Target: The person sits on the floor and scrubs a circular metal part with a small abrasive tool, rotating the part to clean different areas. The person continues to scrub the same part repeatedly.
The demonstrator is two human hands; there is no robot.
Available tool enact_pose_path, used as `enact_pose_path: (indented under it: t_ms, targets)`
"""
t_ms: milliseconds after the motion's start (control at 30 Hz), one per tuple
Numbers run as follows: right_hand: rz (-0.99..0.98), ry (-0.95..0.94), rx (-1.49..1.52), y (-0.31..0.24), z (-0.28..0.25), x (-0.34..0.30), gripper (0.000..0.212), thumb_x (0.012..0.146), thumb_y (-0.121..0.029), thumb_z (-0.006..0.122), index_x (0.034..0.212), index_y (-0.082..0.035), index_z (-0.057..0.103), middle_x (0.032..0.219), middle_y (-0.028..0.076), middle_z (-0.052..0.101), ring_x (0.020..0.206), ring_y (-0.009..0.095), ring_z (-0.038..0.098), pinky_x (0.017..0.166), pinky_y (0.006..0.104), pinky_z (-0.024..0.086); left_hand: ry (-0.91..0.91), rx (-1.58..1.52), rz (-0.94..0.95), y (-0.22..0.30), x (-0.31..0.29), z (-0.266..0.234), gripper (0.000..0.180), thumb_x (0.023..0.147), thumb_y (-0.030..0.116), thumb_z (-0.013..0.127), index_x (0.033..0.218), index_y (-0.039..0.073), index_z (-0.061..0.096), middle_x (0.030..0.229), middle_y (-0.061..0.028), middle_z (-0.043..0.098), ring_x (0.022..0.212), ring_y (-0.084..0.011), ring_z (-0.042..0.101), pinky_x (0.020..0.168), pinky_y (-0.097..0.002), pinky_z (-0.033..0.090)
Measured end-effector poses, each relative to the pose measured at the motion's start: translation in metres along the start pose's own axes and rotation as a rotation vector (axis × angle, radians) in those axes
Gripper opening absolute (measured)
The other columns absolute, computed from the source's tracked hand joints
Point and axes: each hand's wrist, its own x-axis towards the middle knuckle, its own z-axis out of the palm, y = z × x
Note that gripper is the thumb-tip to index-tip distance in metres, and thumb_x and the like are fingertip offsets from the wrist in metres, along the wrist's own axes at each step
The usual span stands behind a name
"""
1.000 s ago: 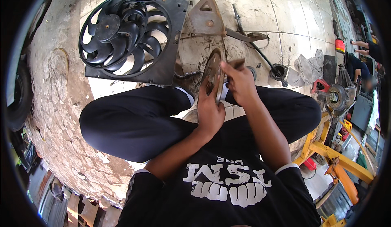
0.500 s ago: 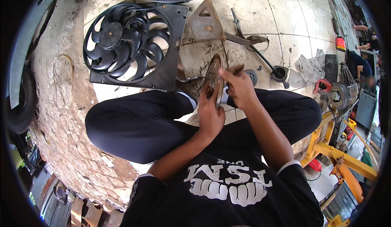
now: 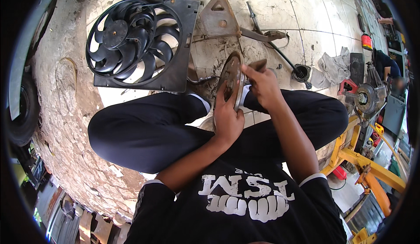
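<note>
A round, rust-stained metal disc point(image 3: 228, 72), possibly a brake disc, stands tilted on edge between my knees. My left hand point(image 3: 228, 118) grips its near part, fingers spread over the left face and thumb at the right side. Closed around a small, flat brown piece point(image 3: 260, 64), perhaps folded sandpaper, my right hand point(image 3: 266, 86) is at the disc's right face. Its outstretched finger reaches close to the rim; whether the piece touches the disc, I cannot tell.
A black radiator fan point(image 3: 115, 34) in its shroud lies at the left, near a rusty triangular metal arm point(image 3: 218, 19). To the right are a dark rod with a flanged end point(image 3: 301, 72), a grey rag point(image 3: 333, 69), a wheel hub point(image 3: 366, 99) and a yellow metal frame point(image 3: 350, 156).
My right hand has shifted slightly right and away from the disc, with the brown piece still in it. The disc shows a little more of its left face. My left hand keeps its grip.
</note>
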Motion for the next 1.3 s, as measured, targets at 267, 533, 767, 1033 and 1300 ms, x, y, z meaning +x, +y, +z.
enact_pose_path:
  t_ms: [267, 533, 767, 1033, 1300]
  targets:
    - [0.091, -0.048, -0.004, -0.003, -0.005, -0.006, 0.030, 0.085, -0.025, 0.086, 0.093, -0.006, 0.064, 0.067, -0.006, 0.049, 0.046, 0.005, 0.038, 0.041, 0.0240, 0.027, 0.017, 0.034, 0.014, 0.002, -0.002, 0.000, 0.083, 0.070, -0.011, 0.061, 0.149, 0.010, 0.053, 0.146, -0.0300, 0.043, 0.128, -0.0488, 0.052, 0.108, -0.0461, 0.046]
    - [0.024, -0.049, 0.011, 0.004, -0.003, -0.010, 0.030, 0.084, -0.024, 0.087, 0.092, -0.006, 0.065, 0.068, -0.005, 0.051, 0.049, 0.005, 0.041, 0.044, 0.0255, 0.032, -0.009, 0.007, -0.002, 0.002, -0.002, -0.003, 0.082, 0.070, -0.011, 0.058, 0.149, 0.009, 0.053, 0.145, -0.0317, 0.043, 0.130, -0.0492, 0.052, 0.109, -0.0478, 0.045]
    - [-0.049, 0.033, 0.016, 0.001, -0.003, 0.016, 0.029, 0.083, -0.024, 0.086, 0.091, -0.005, 0.066, 0.067, -0.006, 0.050, 0.048, 0.005, 0.039, 0.044, 0.0253, 0.029, -0.026, 0.016, 0.066, 0.004, 0.005, -0.004, 0.084, 0.069, -0.013, 0.057, 0.150, 0.008, 0.051, 0.146, -0.0305, 0.043, 0.128, -0.0488, 0.053, 0.108, -0.0472, 0.046]
    - [0.043, -0.015, 0.069, 0.000, -0.007, 0.006, 0.029, 0.085, -0.024, 0.085, 0.094, -0.006, 0.063, 0.068, -0.006, 0.050, 0.047, 0.004, 0.037, 0.042, 0.0257, 0.026, 0.027, 0.018, 0.023, 0.010, 0.006, -0.001, 0.068, 0.069, -0.008, 0.058, 0.136, -0.001, 0.061, 0.142, -0.0318, 0.049, 0.129, -0.0495, 0.053, 0.108, -0.0480, 0.045]
    - [0.080, -0.066, 0.035, 0.000, -0.002, -0.009, 0.030, 0.083, -0.022, 0.087, 0.096, -0.005, 0.065, 0.071, -0.006, 0.051, 0.050, 0.004, 0.038, 0.044, 0.0244, 0.028, 0.036, 0.048, 0.046, 0.000, 0.001, -0.001, 0.083, 0.069, -0.011, 0.060, 0.149, 0.010, 0.053, 0.145, -0.0308, 0.045, 0.130, -0.0488, 0.051, 0.108, -0.0478, 0.045]
